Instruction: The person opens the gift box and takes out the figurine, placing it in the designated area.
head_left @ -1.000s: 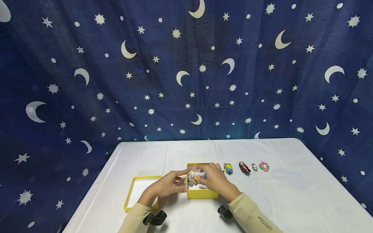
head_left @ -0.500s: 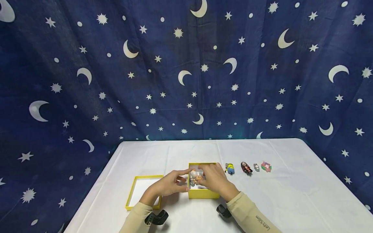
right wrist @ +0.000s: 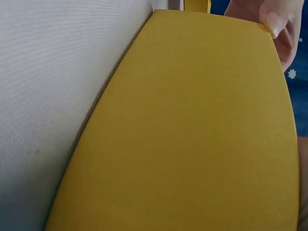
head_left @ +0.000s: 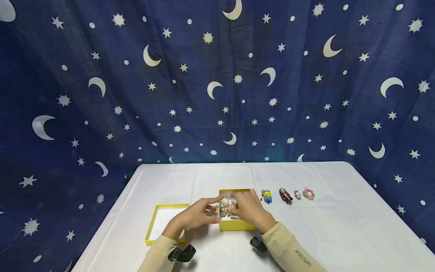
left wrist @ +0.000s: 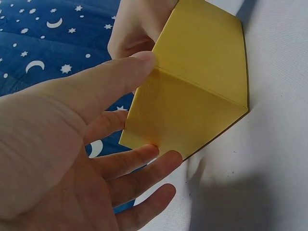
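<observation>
A yellow box (head_left: pixel 236 225) with white inside stands lidless on the table. My left hand (head_left: pixel 198 214) rests at its left side; in the left wrist view the thumb (left wrist: pixel 143 60) touches the near corner and extended fingers lie along the side wall. My right hand (head_left: pixel 250 207) reaches over the rim, its fingers down inside the box. Beside its thumb lie small figurines: an orange-faced one (head_left: pixel 230 208), a pale round-headed one (head_left: pixel 225 202) and a grey one (head_left: pixel 222 212). The right fingertips are partly hidden, and I cannot tell whether they pinch a figurine.
The yellow-rimmed lid (head_left: pixel 151 223) lies upturned to the left. Right of the box, a yellow-and-blue minion figure (head_left: pixel 266 196), a dark-haired doll (head_left: pixel 285 195), a small grey figure (head_left: pixel 297 195) and a pink figure (head_left: pixel 308 193) lie in a row on the white table (head_left: pixel 326 230).
My right fingers have shifted slightly inside the box, and the figurines beside the thumb have moved a little. A bluish bit seen by the fingers earlier is hidden now. The left hand stays put.
</observation>
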`<state>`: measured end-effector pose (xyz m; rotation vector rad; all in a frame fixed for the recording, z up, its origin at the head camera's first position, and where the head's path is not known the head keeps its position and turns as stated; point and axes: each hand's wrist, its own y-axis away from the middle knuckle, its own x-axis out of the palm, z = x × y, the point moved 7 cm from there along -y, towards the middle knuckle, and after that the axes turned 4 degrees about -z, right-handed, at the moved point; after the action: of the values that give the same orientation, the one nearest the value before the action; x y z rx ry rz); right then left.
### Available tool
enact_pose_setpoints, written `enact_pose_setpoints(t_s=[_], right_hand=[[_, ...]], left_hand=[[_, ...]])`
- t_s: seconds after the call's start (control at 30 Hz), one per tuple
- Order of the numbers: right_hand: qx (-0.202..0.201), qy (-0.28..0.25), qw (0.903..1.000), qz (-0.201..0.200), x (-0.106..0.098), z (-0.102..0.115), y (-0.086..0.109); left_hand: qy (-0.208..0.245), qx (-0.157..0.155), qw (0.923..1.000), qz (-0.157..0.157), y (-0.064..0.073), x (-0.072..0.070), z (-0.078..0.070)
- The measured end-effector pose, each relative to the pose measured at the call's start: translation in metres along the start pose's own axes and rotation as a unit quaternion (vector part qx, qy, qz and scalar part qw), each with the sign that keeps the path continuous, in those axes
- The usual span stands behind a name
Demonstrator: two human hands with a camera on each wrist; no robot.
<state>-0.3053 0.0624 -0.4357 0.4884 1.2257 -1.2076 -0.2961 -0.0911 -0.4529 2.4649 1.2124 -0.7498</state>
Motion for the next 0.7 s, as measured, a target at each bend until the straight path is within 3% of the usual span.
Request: enact_pose_setpoints(t_s=[0.37, 0.7], right_hand=[[0.003, -0.063, 0.9965, 0.054, 0.0086, -0.0018, 0.0010], [-0.028, -0.082, 0.9940, 0.066, 0.0084, -0.0016, -0.0003]], left_hand=[[-0.002, 0.001, 1.0000, -0.006, -0.0005, 0.0006, 0.0004], [-0.002, 0.001, 1.0000, -0.007, -0.0006, 0.0002, 0.0001]])
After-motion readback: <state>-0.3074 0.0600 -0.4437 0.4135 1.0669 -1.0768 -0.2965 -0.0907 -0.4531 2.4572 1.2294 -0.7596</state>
